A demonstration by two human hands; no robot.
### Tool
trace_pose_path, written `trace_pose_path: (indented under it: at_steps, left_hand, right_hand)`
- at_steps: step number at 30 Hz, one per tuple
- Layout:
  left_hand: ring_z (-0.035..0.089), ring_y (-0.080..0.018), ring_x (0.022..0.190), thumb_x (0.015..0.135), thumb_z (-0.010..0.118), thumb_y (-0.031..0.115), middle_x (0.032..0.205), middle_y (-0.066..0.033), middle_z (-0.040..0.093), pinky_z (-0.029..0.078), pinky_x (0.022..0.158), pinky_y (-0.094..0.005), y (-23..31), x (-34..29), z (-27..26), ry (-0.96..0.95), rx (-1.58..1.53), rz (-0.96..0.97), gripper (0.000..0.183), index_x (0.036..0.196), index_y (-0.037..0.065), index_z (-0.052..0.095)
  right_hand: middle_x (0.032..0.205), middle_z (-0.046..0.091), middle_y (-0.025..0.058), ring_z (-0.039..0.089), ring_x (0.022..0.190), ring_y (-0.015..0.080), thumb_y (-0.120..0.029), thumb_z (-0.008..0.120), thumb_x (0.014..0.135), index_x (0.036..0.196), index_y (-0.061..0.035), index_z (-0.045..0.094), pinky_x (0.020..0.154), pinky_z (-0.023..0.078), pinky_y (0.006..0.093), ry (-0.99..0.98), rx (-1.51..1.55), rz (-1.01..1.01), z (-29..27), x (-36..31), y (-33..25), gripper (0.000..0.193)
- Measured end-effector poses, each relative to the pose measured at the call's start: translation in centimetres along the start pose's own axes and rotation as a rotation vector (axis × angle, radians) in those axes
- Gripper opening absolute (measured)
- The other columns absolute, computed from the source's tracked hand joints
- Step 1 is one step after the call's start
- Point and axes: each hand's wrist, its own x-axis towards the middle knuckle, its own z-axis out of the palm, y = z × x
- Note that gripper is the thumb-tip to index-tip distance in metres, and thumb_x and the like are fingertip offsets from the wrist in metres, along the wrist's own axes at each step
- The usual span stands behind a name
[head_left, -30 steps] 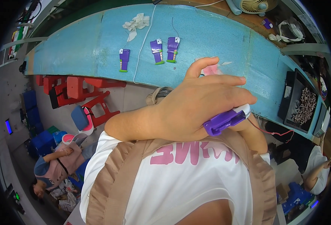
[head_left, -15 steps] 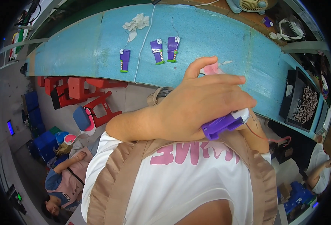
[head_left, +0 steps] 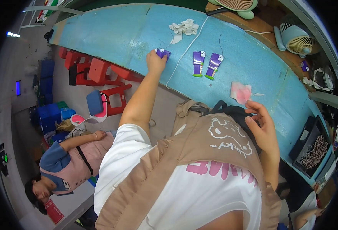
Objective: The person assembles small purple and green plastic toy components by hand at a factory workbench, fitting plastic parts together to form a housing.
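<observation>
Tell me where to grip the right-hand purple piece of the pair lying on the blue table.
Take the right purple piece across its long sides at mid-body, coming from above. It lies flat, slightly tilted, with a narrow gap to the left purple piece, so its outer right flank is freer.

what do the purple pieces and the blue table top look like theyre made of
The purple pieces look like moulded plastic: smooth, evenly coloured, with white and green parts. The blue table top seems a matte foam or rubbery mat, faintly mottled and seamed, though the look leaves it open.
</observation>
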Motion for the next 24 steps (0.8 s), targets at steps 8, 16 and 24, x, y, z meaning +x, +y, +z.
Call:
trace_pose_path:
  at_steps: [8, 16, 24]
  left_hand:
    - [0.057, -0.0295, 0.091, 0.064, 0.076, 0.024, 0.102, -0.0190, 0.057, 0.045, 0.080, -0.0356, 0.9, -0.1, 2.1, -0.166, -0.296, -0.216, 0.068, 0.115, -0.005, 0.041]
    - [0.052, -0.0124, 0.087, 0.073, 0.067, 0.001, 0.094, -0.0039, 0.050, 0.046, 0.071, -0.0260, 20.6, -9.3, -15.2, -0.573, -1.487, 0.129, 0.048, 0.112, 0.005, 0.040]
    - [0.053, -0.0278, 0.081, 0.066, 0.066, 0.000, 0.093, -0.0119, 0.056, 0.042, 0.072, -0.0352, 22.8, -11.6, -15.6, -0.535, -1.478, 0.904, 0.046, 0.107, 0.004, 0.046]
  right_hand:
    - [0.106, 0.055, 0.0070, 0.050, 0.095, 0.0138, -0.006, 0.060, 0.076, 0.113, -0.0018, 0.050, 0.079, 0.038, 0.0256, -0.075, -0.037, 0.031, 0.7, 1.5, -1.1, 0.039]
    - [0.111, 0.052, 0.0086, 0.050, 0.095, 0.0140, -0.007, 0.060, 0.078, 0.123, -0.0031, 0.040, 0.079, 0.040, 0.0261, -0.048, 0.061, 0.098, 2.2, 2.3, -1.9, 0.049]
    - [0.101, 0.056, 0.0060, 0.053, 0.093, 0.0097, -0.006, 0.062, 0.078, 0.117, 0.0012, 0.043, 0.079, 0.042, 0.0221, -0.243, 0.500, 0.004, 1.7, 1.7, -3.5, 0.044]
